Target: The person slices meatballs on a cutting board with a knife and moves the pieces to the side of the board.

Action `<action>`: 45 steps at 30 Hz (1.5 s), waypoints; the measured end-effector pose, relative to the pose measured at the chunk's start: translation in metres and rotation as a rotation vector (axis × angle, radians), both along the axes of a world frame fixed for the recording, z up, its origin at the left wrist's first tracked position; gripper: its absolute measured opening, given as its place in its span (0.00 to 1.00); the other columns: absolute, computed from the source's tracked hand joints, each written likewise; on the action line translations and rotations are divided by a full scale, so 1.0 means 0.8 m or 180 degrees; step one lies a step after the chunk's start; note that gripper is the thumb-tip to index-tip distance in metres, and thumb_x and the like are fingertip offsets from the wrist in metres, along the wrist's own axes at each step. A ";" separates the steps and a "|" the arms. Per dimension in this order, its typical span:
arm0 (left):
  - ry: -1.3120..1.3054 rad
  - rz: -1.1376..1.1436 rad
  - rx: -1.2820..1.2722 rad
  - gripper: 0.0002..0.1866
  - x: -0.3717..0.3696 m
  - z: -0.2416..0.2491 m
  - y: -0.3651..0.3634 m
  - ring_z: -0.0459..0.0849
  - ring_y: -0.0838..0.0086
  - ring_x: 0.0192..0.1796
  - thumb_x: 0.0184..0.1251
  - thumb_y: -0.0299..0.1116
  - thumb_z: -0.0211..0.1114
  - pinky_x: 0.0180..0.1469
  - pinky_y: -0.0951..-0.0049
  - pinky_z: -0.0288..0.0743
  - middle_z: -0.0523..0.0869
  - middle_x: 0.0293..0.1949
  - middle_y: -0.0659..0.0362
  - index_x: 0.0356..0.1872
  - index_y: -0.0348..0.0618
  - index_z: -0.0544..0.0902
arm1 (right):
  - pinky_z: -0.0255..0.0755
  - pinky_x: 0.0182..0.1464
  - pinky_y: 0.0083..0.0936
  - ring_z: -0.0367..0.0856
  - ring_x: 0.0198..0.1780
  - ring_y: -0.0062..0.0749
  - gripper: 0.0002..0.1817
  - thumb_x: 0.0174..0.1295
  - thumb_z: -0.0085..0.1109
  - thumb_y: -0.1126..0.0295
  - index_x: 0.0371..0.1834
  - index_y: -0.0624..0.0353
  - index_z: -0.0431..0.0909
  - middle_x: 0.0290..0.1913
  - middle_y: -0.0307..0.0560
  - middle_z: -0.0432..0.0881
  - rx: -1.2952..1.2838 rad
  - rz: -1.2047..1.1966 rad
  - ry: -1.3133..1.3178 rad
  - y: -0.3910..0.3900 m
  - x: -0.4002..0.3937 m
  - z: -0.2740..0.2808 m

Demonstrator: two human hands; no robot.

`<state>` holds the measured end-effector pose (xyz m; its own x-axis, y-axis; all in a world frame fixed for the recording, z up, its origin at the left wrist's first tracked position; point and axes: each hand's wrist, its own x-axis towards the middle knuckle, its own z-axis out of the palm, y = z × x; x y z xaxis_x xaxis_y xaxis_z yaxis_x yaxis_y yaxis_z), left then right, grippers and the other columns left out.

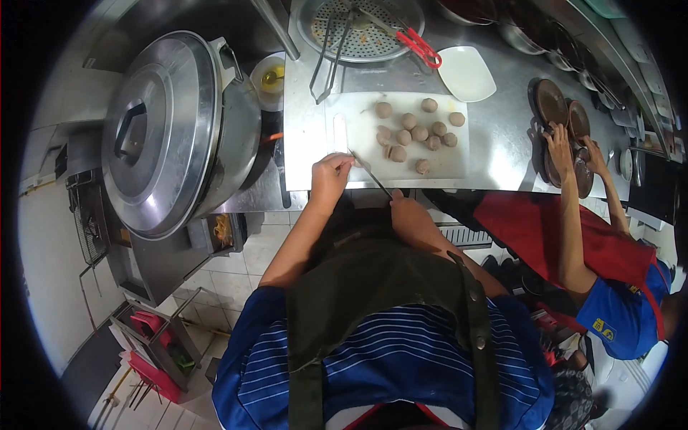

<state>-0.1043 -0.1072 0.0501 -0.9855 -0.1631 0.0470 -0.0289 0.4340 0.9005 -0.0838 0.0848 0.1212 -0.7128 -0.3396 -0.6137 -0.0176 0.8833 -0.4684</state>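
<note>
My left hand (332,178) is closed at the near left edge of the white cutting board (365,159), its fingertips pinched at the tip end of a thin dark knife (371,174). The knife slants down to the right into my right hand (407,209), which is closed around its other end at the counter's edge. Several round brown balls (419,133) sit on the board beyond the knife. One ball near the left of the group (395,153) looks split or uneven. Whether anything small is between my left fingers cannot be made out.
A large lidded pot (161,136) stands at left, beside a bowl with yellow liquid (271,80). Behind the board are a perforated pan (362,39), tongs (334,54), red-handled scissors (418,47) and a white plate (467,74). At right a co-worker handles brown dishes (551,104).
</note>
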 end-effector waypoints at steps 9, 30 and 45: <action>-0.0112 0.0200 0.0100 0.08 0.009 0.004 0.014 0.83 0.72 0.31 0.50 0.21 0.67 0.35 0.77 0.79 0.84 0.34 0.51 0.33 0.32 0.83 | 0.71 0.28 0.44 0.78 0.24 0.51 0.11 0.65 0.42 0.67 0.38 0.65 0.66 0.24 0.62 0.77 -0.0791 0.0091 0.0809 0.008 -0.024 -0.071; 0.0024 -0.0595 -0.1154 0.21 -0.162 0.011 0.059 0.80 0.57 0.30 0.41 0.33 0.70 0.39 0.65 0.75 0.81 0.30 0.49 0.40 0.36 0.81 | 0.68 0.38 0.43 0.77 0.35 0.55 0.15 0.63 0.47 0.62 0.37 0.65 0.69 0.31 0.60 0.77 -0.0843 -0.0712 -0.0132 0.115 -0.010 0.022; -0.0125 0.0012 0.0435 0.16 -0.010 0.002 0.027 0.81 0.72 0.39 0.46 0.20 0.69 0.39 0.78 0.77 0.81 0.38 0.53 0.40 0.38 0.81 | 0.65 0.42 0.52 0.74 0.39 0.64 0.13 0.65 0.41 0.66 0.39 0.67 0.66 0.33 0.67 0.76 -0.0805 -0.0762 0.0113 0.033 -0.008 0.008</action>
